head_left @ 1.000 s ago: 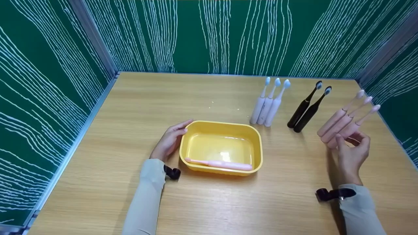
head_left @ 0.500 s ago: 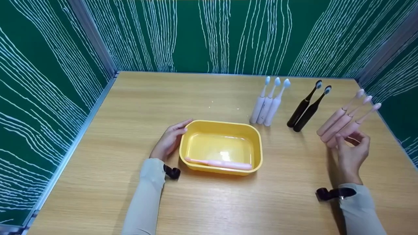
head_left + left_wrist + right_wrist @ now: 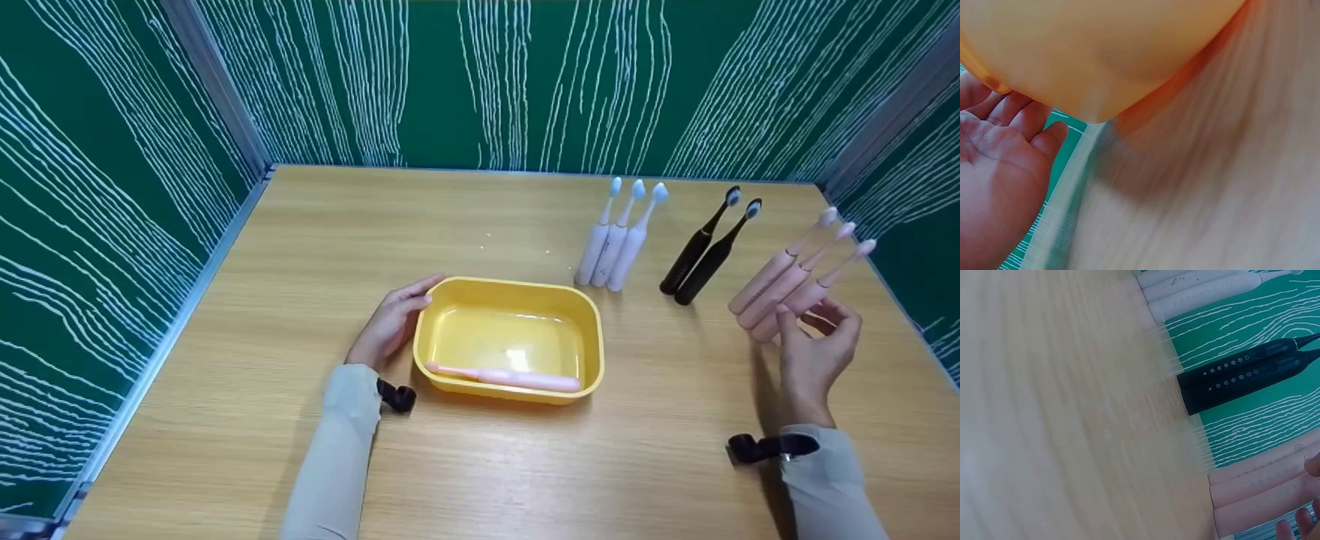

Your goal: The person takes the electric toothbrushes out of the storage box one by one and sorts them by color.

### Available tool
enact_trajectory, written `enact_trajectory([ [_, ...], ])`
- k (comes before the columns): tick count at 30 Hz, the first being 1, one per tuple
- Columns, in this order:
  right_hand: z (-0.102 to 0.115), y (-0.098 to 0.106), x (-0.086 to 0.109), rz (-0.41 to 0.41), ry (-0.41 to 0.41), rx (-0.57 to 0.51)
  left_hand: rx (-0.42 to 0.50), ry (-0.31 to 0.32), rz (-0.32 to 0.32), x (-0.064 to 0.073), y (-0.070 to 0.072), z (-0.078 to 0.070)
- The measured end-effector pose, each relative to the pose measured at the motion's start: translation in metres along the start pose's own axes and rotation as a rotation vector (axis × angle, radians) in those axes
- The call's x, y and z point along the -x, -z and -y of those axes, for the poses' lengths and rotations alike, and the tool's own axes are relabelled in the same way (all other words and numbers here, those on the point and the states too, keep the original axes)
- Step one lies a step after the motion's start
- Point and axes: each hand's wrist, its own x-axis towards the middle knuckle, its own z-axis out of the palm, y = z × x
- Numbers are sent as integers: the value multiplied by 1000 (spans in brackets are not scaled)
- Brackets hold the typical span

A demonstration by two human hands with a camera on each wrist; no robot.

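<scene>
My left hand (image 3: 390, 321) rests against the left end of a yellow plastic bin (image 3: 508, 283), fingers along its outer wall. In the left wrist view the palm faces the bin (image 3: 1100, 62), with fingertips partly hidden behind the rim. Inside the bin, along the near wall, lies a pink electric toothbrush (image 3: 529, 380). At the right, three pink electric toothbrushes stand upright side by side. My right hand (image 3: 819, 352) pinches the nearest pink electric toothbrush (image 3: 804, 298) low on its handle, thumb in front. The right wrist view catches its thumb (image 3: 1312, 465) over the pink handles.
Three white electric toothbrushes (image 3: 611, 255) stand upright behind the bin's right corner. Two black electric toothbrushes (image 3: 699, 266) stand between the white and pink groups. Small pale specks lie on the wooden table (image 3: 360, 225). Green walls with white lines border the table's back and sides.
My right hand has shifted slightly right around the nearest pink electric toothbrush, its fingers a little wider. The left hand, bin and toothbrushes stay in place.
</scene>
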Motion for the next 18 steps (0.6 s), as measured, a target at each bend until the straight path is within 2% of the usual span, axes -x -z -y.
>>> enact_trajectory([
  [5, 8, 0, 6, -57, 16, -44, -11, -5, 1, 0, 0, 0],
  [10, 19, 0, 15, -111, 81, -61, -9, -5, -5, -1, -1, 1],
  [13, 29, -1, 22, -106, 116, -76, -5, -9, -5, -1, -1, 1],
  [18, 39, -6, 28, -54, 157, -109, -3, -16, -8, -1, -1, 0],
])
